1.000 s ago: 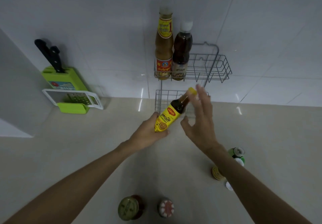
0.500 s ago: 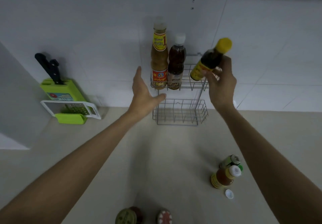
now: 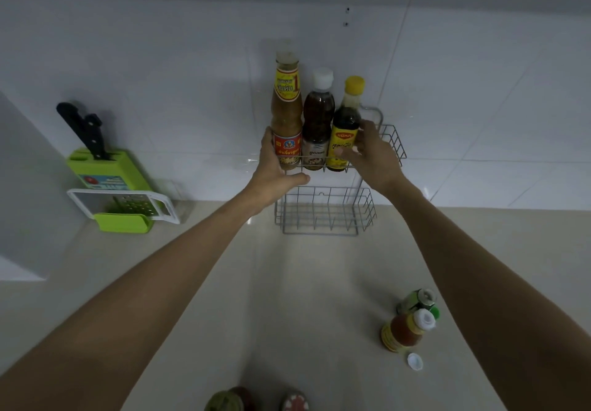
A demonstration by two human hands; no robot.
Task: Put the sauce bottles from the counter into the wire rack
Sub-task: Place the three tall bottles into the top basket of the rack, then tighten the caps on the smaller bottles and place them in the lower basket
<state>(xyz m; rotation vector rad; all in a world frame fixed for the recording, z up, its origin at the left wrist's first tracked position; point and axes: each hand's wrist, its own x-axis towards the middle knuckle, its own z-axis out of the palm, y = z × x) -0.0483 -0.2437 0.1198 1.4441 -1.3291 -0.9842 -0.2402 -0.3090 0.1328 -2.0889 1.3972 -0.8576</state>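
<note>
A two-tier wire rack (image 3: 394, 142) hangs on the white tiled wall. Its upper basket holds a tall orange-brown sauce bottle (image 3: 285, 100), a dark bottle with a white cap (image 3: 318, 113), and a dark yellow-capped bottle (image 3: 347, 116) with a yellow label. My right hand (image 3: 372, 154) grips the yellow-capped bottle, which stands upright in the basket. My left hand (image 3: 273, 170) clasps the basket's left end beside the tall bottle. The lower basket (image 3: 323, 215) holds nothing. On the counter at the right stand a red sauce bottle (image 3: 403, 334) and a green bottle (image 3: 415, 302).
A loose white cap (image 3: 414, 361) lies by the red bottle. Two jar lids (image 3: 224, 401) (image 3: 295, 401) show at the bottom edge. A green knife block (image 3: 107, 167) with a black knife and a grater (image 3: 128, 207) sit at the left against the wall.
My right hand took the yellow-capped bottle from my left, raised it and set it upright in the upper basket. My left hand moved up to the basket's left end.
</note>
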